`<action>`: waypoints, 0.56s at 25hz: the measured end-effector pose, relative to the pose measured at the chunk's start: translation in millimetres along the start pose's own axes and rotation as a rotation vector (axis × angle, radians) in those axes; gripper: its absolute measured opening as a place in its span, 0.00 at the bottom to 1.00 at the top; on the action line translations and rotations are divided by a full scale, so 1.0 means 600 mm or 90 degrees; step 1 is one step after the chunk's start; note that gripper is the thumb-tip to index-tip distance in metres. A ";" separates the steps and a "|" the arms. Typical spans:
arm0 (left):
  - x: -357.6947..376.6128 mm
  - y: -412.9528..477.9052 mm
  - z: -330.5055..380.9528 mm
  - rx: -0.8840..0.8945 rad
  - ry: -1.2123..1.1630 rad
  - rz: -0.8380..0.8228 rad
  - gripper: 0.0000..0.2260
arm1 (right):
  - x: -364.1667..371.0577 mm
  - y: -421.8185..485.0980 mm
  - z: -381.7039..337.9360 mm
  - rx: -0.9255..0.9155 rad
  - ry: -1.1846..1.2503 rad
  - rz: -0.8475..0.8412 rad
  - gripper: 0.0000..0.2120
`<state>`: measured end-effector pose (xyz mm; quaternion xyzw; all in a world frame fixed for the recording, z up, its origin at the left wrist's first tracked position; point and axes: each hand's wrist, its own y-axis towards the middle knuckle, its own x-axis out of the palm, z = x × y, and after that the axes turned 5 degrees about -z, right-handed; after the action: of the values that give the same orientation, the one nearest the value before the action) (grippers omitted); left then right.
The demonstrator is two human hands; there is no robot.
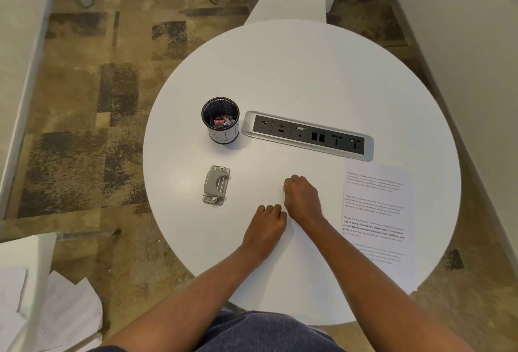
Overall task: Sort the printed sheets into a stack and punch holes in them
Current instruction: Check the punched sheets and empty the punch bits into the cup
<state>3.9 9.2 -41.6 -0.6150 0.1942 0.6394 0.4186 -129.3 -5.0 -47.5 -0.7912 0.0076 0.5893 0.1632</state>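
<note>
A: From the head view, where do the printed sheets (pixel 377 217) lie?

B: On the white surface (pixel 308 71), to the right of both hands, long axis running away from the person. The right hand (pixel 301 197) is nearer; the left hand (pixel 265 227) is beside it. Both are loosely clenched and hold nothing.

A: And the hole punch (pixel 216 185)?

B: To the left, apart from the hands, nearer the left one.

Round white table (pixel 308 71). Both fists curled, knuckles down on the bare top: left hand (pixel 265 224) nearer the body, right hand (pixel 302 197) just beyond it, nearly touching. Hole punch (pixel 216 185) to their left, printed sheets (pixel 378 220) to their right. Mesh cup (pixel 220 119) beside socket strip (pixel 307 135). Loose papers (pixel 70 312) on floor, lower left.
</note>
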 end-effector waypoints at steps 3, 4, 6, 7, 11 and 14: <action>0.011 0.006 0.000 0.031 0.039 -0.045 0.13 | 0.011 -0.005 0.005 0.007 0.002 -0.036 0.06; 0.003 0.012 0.001 0.029 -0.004 -0.090 0.13 | 0.010 -0.003 0.007 0.014 0.022 -0.064 0.06; -0.033 0.019 -0.014 0.039 -0.083 -0.177 0.13 | -0.001 0.004 0.015 0.016 0.112 -0.149 0.06; -0.045 0.018 -0.025 0.024 -0.094 -0.195 0.09 | -0.010 0.008 0.023 0.018 0.200 -0.218 0.07; -0.124 0.018 -0.147 -0.092 -0.500 -0.123 0.07 | -0.063 0.012 0.047 0.148 0.679 -0.318 0.07; -0.214 0.018 -0.269 -0.257 -0.709 0.107 0.08 | -0.114 0.046 0.028 0.166 0.813 -0.314 0.07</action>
<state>82.6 -158.1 50.5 -0.2372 -0.1316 0.9208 0.2802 -171.2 -38.8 5.4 -0.9354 -0.0068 -0.0516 0.3496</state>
